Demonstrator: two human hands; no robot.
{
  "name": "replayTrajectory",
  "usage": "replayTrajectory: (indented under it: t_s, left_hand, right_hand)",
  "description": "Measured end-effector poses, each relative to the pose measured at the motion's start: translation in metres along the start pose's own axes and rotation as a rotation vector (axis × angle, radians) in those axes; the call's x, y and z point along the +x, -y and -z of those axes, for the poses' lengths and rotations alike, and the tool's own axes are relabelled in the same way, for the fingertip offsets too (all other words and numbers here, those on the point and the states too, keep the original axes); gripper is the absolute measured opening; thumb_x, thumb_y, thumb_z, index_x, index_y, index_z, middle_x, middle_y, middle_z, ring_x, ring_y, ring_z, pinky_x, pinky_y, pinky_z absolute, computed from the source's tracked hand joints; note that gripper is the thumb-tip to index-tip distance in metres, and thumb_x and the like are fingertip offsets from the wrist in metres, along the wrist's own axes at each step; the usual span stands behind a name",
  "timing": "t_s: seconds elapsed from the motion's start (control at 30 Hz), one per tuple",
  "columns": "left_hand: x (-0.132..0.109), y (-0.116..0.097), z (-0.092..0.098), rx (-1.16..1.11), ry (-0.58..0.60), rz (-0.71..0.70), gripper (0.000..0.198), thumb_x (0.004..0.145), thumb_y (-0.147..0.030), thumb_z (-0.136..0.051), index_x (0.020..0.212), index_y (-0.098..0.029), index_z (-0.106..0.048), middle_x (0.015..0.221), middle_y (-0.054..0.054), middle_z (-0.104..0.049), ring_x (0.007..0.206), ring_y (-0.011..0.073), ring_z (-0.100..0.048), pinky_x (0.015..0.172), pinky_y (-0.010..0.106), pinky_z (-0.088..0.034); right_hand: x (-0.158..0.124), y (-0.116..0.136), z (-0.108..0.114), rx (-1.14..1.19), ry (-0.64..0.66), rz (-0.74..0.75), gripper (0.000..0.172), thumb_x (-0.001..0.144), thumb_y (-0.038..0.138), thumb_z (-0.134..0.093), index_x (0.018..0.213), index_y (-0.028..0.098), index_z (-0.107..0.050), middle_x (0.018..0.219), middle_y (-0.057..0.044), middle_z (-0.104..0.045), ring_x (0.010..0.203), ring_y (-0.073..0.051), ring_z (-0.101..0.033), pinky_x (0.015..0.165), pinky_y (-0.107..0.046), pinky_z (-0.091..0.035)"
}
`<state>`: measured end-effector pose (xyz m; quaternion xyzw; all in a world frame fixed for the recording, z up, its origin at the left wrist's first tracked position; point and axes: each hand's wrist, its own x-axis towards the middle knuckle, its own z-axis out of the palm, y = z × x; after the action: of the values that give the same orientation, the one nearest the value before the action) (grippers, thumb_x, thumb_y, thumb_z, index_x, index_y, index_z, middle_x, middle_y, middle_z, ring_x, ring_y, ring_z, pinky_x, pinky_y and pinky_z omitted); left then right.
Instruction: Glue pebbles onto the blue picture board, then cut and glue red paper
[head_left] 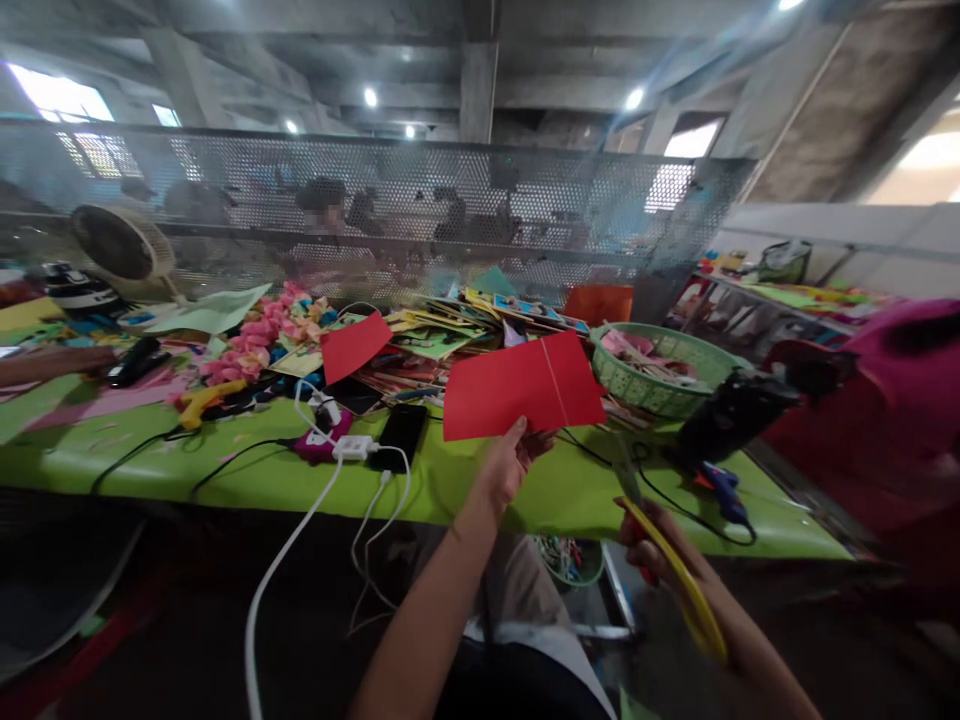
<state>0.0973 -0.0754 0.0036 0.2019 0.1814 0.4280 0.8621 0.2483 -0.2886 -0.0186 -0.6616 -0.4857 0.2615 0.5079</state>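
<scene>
My left hand (511, 468) pinches the lower edge of a red sheet of paper (502, 385), holding it up above the green table. A pale line runs across the sheet near its right end. In my right hand (652, 545) is a pair of scissors (671, 565) with yellow and red handles, its blades pointing up and away from me. The scissors are to the right of the sheet and apart from it. Behind the red sheet lies a heap of coloured paper and card pieces (450, 330).
A green basket (667, 400) with paper pieces stands at the back right, near a blue glue gun (724, 490). A black phone (401, 435), white cables and a yellow glue gun (206, 402) lie left. Another person's arm (56, 365) reaches in at far left.
</scene>
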Motion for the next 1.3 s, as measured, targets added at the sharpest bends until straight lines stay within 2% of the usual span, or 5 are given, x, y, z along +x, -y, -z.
replayTrajectory:
  t_s: [0.33, 0.57, 0.83, 1.1, 1.3]
  left_hand:
    - [-0.022, 0.010, -0.010, -0.053, 0.058, -0.013, 0.021, 0.082, -0.031, -0.082, 0.082, -0.014, -0.070, 0.083, 0.008, -0.079, 0.083, 0.0249, -0.078, 0.098, 0.043, -0.055]
    - [-0.034, 0.019, -0.010, -0.038, 0.045, -0.022, 0.028, 0.073, -0.036, -0.089, 0.078, -0.015, -0.071, 0.081, 0.006, -0.079, 0.077, 0.0246, -0.078, 0.093, 0.043, -0.055]
    - [-0.038, 0.020, -0.010, -0.010, 0.053, -0.041, 0.037, 0.065, -0.042, -0.092, 0.078, -0.014, -0.072, 0.080, 0.008, -0.079, 0.078, 0.0251, -0.077, 0.086, 0.040, -0.059]
    - [-0.039, 0.025, -0.006, 0.008, 0.067, -0.054, 0.035, 0.071, -0.045, -0.089, 0.082, -0.015, -0.073, 0.088, 0.013, -0.080, 0.109, 0.0351, -0.074, 0.098, 0.050, -0.057]
    - [-0.039, 0.027, -0.005, 0.021, 0.069, -0.059, 0.041, 0.068, -0.049, -0.089, 0.084, -0.015, -0.074, 0.088, 0.014, -0.080, 0.109, 0.0359, -0.074, 0.100, 0.052, -0.056]
  right_hand:
    - [0.017, 0.034, -0.021, 0.059, 0.119, -0.042, 0.061, 0.086, 0.069, -0.065, 0.126, 0.024, -0.056, 0.086, -0.002, -0.055, 0.068, -0.016, -0.052, 0.054, -0.027, -0.046]
    - [0.022, 0.030, -0.025, 0.206, 0.143, -0.072, 0.062, 0.088, 0.065, -0.065, 0.133, 0.026, -0.052, 0.086, 0.000, -0.050, 0.060, -0.011, -0.045, 0.047, -0.024, -0.038]
    - [0.021, 0.028, -0.024, 0.220, 0.152, -0.082, 0.061, 0.087, 0.065, -0.067, 0.132, 0.026, -0.053, 0.087, 0.000, -0.051, 0.063, -0.012, -0.047, 0.048, -0.023, -0.038]
    - [0.021, 0.031, -0.025, 0.205, 0.152, -0.069, 0.060, 0.087, 0.065, -0.067, 0.131, 0.026, -0.055, 0.086, 0.000, -0.053, 0.062, -0.012, -0.048, 0.046, -0.023, -0.039]
    - [0.019, 0.030, -0.025, 0.191, 0.139, -0.062, 0.059, 0.087, 0.065, -0.067, 0.130, 0.026, -0.056, 0.085, 0.000, -0.052, 0.061, -0.012, -0.047, 0.046, -0.023, -0.039]
